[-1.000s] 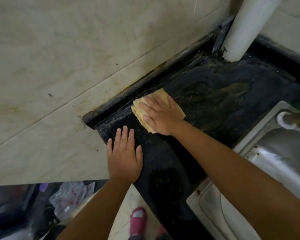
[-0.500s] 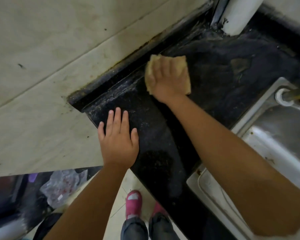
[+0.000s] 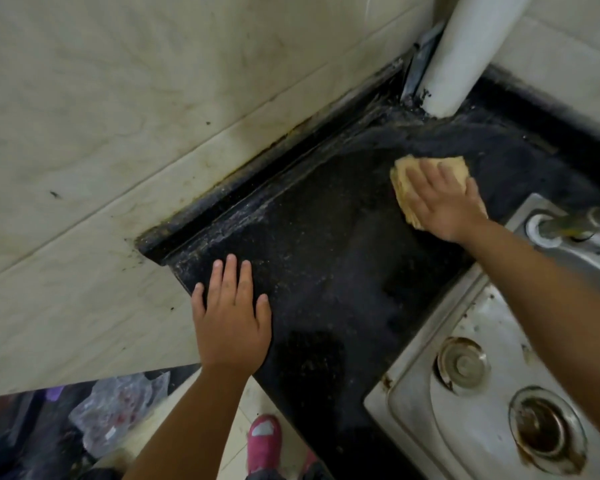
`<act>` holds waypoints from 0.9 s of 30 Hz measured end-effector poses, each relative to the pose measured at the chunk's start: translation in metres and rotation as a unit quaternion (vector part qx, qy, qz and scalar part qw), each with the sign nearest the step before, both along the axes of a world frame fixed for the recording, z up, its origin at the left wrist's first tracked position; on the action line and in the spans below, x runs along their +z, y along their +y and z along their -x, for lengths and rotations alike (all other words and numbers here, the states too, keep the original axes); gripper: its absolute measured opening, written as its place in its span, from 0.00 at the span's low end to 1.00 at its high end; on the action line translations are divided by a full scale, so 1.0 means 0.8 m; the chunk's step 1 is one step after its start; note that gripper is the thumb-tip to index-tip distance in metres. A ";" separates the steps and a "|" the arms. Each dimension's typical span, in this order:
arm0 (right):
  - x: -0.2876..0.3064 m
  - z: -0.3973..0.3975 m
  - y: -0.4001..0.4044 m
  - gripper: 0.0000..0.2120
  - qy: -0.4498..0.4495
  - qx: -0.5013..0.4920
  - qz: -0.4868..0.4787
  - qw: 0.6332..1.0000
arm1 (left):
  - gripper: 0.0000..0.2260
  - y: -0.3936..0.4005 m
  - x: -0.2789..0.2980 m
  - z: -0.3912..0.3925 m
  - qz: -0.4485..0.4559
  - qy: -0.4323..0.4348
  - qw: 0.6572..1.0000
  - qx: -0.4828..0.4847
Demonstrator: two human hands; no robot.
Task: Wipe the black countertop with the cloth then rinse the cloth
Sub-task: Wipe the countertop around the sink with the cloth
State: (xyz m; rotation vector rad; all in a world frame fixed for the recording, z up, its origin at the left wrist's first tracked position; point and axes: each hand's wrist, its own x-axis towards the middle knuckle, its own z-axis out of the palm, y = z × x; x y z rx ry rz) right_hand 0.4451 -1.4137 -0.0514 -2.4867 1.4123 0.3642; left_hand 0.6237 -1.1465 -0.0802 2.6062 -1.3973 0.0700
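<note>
A folded yellow cloth (image 3: 404,176) lies flat on the black speckled countertop (image 3: 326,244), far right of the counter, close to the sink's rim. My right hand (image 3: 444,202) presses down on it with fingers spread, covering most of it. My left hand (image 3: 231,313) rests palm-down on the counter's near left corner, fingers apart, holding nothing. The countertop looks wet and streaked toward the back wall.
A steel sink (image 3: 482,393) with two drain fittings sits at the right, its tap base (image 3: 548,226) just past my right wrist. A white pipe (image 3: 465,53) rises from the back corner. Cream tiled wall (image 3: 118,133) borders the left. Pink slippers (image 3: 264,441) show on the floor below.
My right hand has slid the cloth to the right across the counter, from near the back-left ledge to beside the sink. My left hand has stayed planted on the corner.
</note>
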 end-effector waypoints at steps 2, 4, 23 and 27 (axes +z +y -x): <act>0.005 -0.039 0.007 0.25 -0.024 -0.081 -0.016 0.996 | 0.25 0.001 0.000 0.002 -0.006 0.015 1.000 0.004; 0.004 -0.078 0.041 0.25 -0.018 -0.037 -0.012 0.999 | 0.27 0.001 0.001 0.003 -0.011 0.047 0.999 0.014; -0.001 -0.056 -0.027 0.26 0.032 -0.041 -0.038 0.998 | 0.31 0.000 -0.004 -0.004 -0.008 0.026 1.000 0.007; 0.001 -0.126 0.066 0.26 -0.004 0.129 -0.017 0.992 | 0.26 0.001 -0.006 -0.003 0.007 0.010 1.000 0.001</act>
